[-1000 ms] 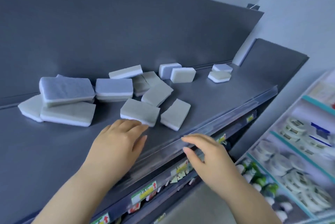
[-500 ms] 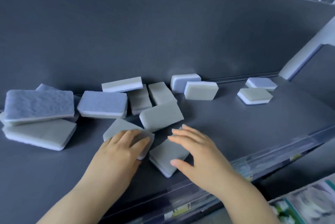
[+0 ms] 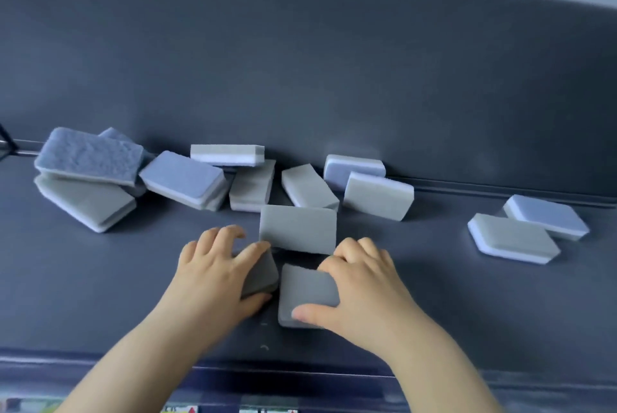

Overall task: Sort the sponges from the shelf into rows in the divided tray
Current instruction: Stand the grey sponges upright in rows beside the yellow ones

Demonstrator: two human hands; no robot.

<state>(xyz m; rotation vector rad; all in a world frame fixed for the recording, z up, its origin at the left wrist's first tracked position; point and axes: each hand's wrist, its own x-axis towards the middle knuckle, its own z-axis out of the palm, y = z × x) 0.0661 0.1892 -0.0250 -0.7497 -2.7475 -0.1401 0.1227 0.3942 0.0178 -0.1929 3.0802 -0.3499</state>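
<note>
Left hand: the left hand (image 3: 213, 274) was curled over a grey sponge (image 3: 262, 274) near the front of the shelf (image 3: 434, 295), thumb at its near edge and fingers over its far side, so that most of the sponge was hidden.
Right hand: the right hand (image 3: 359, 289) was pinched on a second grey sponge (image 3: 305, 292), thumb pressed on its near end and fingers hooked over its far end.
Between the hands: a third grey sponge (image 3: 298, 229) was seen just beyond both sets of fingertips, apparently touching or overlapping the two held ones.
Risk, dragging: if both sponges were lifted together, the third sponge was judged likely to be caught and pulled toward the front lip.
Risk, grip: soft foam was expected to compress, so a shallow pinch by the ends could have let a sponge slip out.
Risk, pile: the leaning stack at left, topped by a large blue-faced sponge (image 3: 90, 157), was judged easy to topple if it was brushed.
Risk, sorting: grey faces and blue faces were mixed, and sizes differed, so a row could have been filled wrongly.
Other sponges: a loose cluster lay along the back panel (image 3: 300, 62); a pair, one grey-topped (image 3: 512, 239) and one blue-topped (image 3: 546, 217), lay well apart at right.
Divided tray: it was not in view; what was in it could not be told.
</note>
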